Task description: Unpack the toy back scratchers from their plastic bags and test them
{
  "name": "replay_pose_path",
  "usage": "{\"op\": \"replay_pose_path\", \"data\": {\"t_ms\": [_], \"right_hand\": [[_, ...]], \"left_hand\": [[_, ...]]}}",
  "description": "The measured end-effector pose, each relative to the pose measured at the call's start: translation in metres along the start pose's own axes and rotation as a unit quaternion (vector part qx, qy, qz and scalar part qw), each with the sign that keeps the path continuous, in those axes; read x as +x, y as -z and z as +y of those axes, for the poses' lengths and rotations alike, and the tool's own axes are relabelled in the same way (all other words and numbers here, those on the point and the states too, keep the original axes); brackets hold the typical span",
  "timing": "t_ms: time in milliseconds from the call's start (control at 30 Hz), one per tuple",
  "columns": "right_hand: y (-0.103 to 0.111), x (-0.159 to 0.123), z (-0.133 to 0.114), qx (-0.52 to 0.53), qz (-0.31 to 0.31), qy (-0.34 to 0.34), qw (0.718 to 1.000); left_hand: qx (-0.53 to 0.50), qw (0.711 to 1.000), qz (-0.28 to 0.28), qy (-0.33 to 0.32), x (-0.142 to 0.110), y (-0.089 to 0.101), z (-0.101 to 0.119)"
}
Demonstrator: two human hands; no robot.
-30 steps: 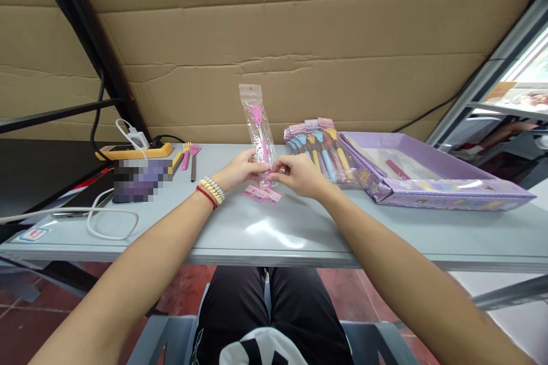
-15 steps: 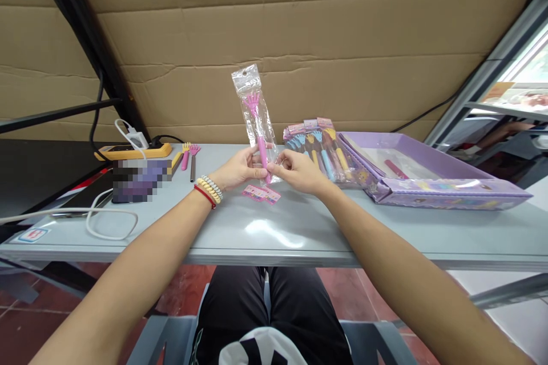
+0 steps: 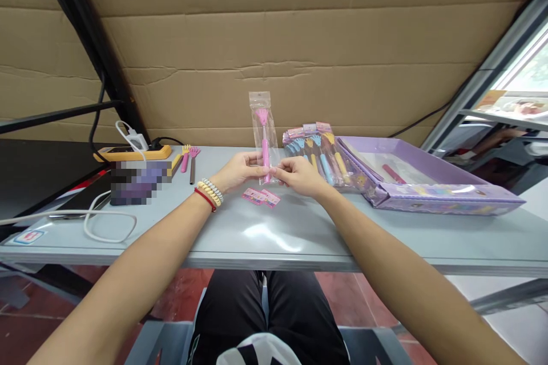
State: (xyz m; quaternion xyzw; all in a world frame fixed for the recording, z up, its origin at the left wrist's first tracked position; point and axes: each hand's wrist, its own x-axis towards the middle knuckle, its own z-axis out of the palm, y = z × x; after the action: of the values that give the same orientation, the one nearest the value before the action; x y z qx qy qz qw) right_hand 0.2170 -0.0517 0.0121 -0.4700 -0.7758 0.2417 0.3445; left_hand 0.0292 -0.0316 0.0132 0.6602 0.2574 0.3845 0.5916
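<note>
- Pink hand-headed tool, nearly upright inside a clear bag, held up between both hands over the counter, head toward the hanging tab; contact between bag bottom and counter impossible to tell.
- Left hand closed in a pinch on the lower bag and handle; best to press on the firm handle rather than on loose film alone.
- Right hand closed too, thumb and fingertips pinching the bag's lower right edge; exact fold of film under the fingertips hidden.
- Pull film gently and straight, to avoid creases or a split seam.
- Steady the handle with the left hand, letting only the right adjust the film.
- Mind the pink printed cards, flat on the counter just below; avoid brushing them with a wrist.
- Leave elbow room beside the bagged tools and purple box on the right.
</note>
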Motion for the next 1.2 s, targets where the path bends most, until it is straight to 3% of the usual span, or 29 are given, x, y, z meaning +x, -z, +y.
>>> {"op": "replay_pose_path", "data": {"t_ms": [167, 367, 500, 600, 667, 800, 967, 1200], "right_hand": [[-0.003, 0.0, -0.001, -0.062, 0.019, 0.005, 0.998], [-0.002, 0.0, -0.001, -0.049, 0.02, 0.011, 0.999], [0.0, 0.0, 0.001, -0.06, 0.03, 0.014, 0.998], [-0.001, -0.001, 0.004, -0.115, -0.001, 0.027, 0.993], [-0.003, -0.002, 0.005, -0.151, -0.04, 0.041, 0.987], [-0.013, -0.003, 0.007, -0.205, -0.092, 0.068, 0.972], [-0.03, -0.005, 0.006, -0.267, -0.08, 0.113, 0.954], [-0.036, -0.006, 0.004, -0.272, -0.124, 0.105, 0.949]], "left_hand": [[0.019, 0.999, -0.004, 0.048, 0.0, 0.001, -0.003], [0.059, 0.998, 0.028, 0.026, 0.002, 0.004, -0.004], [0.135, 0.983, 0.123, -0.001, 0.005, 0.009, -0.004], [0.257, 0.943, 0.21, -0.012, 0.007, 0.016, -0.007], [0.317, 0.919, 0.234, -0.007, 0.008, 0.02, -0.009], [0.354, 0.909, 0.221, 0.009, 0.009, 0.022, -0.012], [0.359, 0.905, 0.222, 0.052, 0.008, 0.022, -0.009], [0.421, 0.877, 0.219, 0.075, 0.007, 0.02, -0.008]]}}
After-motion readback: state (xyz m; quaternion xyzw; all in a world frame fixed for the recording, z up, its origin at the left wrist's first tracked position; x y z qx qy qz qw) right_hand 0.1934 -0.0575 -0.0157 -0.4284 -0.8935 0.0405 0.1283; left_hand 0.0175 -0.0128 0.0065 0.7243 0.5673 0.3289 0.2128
